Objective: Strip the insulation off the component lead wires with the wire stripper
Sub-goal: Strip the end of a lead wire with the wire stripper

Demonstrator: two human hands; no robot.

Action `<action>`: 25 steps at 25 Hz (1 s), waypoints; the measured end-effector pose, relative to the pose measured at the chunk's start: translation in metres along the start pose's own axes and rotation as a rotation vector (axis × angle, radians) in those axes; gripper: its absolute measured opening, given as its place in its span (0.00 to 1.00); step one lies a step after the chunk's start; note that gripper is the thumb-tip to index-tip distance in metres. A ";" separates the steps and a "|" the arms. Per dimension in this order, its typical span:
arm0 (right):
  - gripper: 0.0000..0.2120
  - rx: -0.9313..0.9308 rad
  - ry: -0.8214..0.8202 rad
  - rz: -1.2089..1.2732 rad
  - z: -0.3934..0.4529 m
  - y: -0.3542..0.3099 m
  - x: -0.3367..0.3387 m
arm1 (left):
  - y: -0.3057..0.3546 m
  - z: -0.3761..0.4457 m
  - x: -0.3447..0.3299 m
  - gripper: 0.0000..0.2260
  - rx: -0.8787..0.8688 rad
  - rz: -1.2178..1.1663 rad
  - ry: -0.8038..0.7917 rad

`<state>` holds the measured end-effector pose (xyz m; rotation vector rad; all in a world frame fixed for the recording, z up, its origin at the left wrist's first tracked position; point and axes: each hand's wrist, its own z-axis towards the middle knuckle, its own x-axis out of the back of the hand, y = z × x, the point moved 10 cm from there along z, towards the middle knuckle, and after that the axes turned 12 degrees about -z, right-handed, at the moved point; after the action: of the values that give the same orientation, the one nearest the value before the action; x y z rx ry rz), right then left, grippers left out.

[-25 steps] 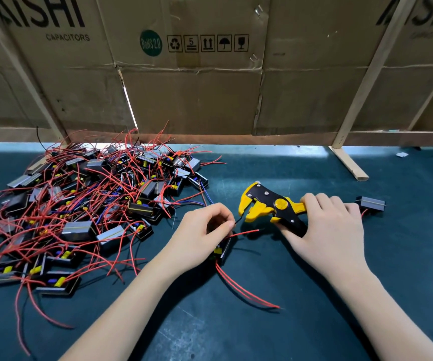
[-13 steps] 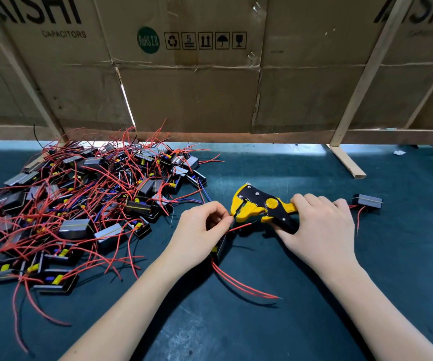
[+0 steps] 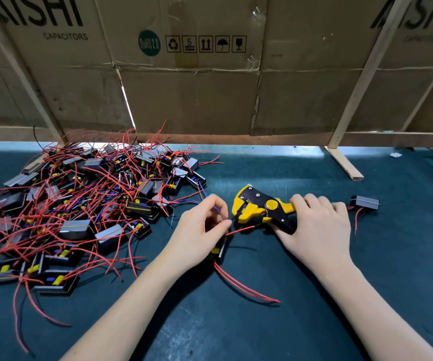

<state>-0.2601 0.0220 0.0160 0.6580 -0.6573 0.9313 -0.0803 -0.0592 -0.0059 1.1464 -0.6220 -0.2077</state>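
Observation:
My right hand [image 3: 317, 227] grips the handles of the yellow and black wire stripper [image 3: 261, 208], whose jaws point left. My left hand [image 3: 199, 235] holds a small black component [image 3: 220, 250] and pinches one of its thin lead wires right at the stripper's jaws. Another red lead [image 3: 244, 228] sticks out to the right under the tool. Two more red leads [image 3: 244, 286] trail from the component toward me across the green mat [image 3: 236, 329].
A big pile of components with tangled red wires [image 3: 80, 212] fills the mat's left side. One single component [image 3: 365, 203] lies just right of my right hand. A cardboard wall on wooden struts [image 3: 345, 165] closes off the back.
The stripper's jaws and my left hand's pinched lead have come together; earlier the tool sat slightly farther right of the fingers. The view has shifted a little.

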 end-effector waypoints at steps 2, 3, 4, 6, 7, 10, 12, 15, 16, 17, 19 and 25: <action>0.25 -0.064 0.009 -0.035 -0.001 0.010 -0.003 | -0.001 0.001 -0.004 0.06 -0.002 0.009 -0.075; 0.26 -0.107 0.006 -0.038 -0.001 0.017 -0.004 | -0.004 0.001 -0.007 0.07 0.018 -0.007 -0.107; 0.26 -0.142 0.001 -0.036 -0.002 0.024 -0.006 | -0.006 0.001 -0.008 0.07 0.042 -0.030 -0.127; 0.26 -0.174 -0.010 -0.030 -0.002 0.033 -0.007 | -0.009 0.002 -0.008 0.04 0.065 -0.056 -0.130; 0.26 -0.179 -0.015 -0.025 -0.003 0.036 -0.008 | -0.009 0.002 -0.007 0.05 0.059 -0.052 -0.116; 0.26 -0.163 -0.033 -0.003 -0.004 0.035 -0.009 | -0.009 0.002 0.002 0.06 0.036 -0.003 -0.025; 0.25 -0.131 -0.028 0.001 -0.004 0.029 -0.008 | -0.011 0.003 0.007 0.07 0.042 0.009 0.031; 0.24 -0.087 -0.019 0.003 -0.003 0.017 -0.005 | -0.012 0.003 0.007 0.07 0.044 0.040 0.041; 0.24 -0.079 -0.022 0.001 -0.003 0.014 -0.006 | -0.012 0.003 0.006 0.07 0.044 0.038 0.040; 0.24 -0.075 -0.024 -0.001 -0.003 0.012 -0.006 | -0.012 0.002 0.005 0.08 0.044 0.034 0.041; 0.24 -0.071 -0.020 -0.006 -0.002 0.011 -0.005 | -0.010 0.002 0.004 0.08 0.040 0.036 0.032; 0.23 -0.049 -0.058 -0.017 0.000 0.008 -0.007 | -0.008 0.002 0.002 0.07 0.035 0.058 0.027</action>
<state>-0.2700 0.0224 0.0125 0.6482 -0.7225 0.8805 -0.0782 -0.0651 -0.0119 1.1615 -0.6365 -0.1321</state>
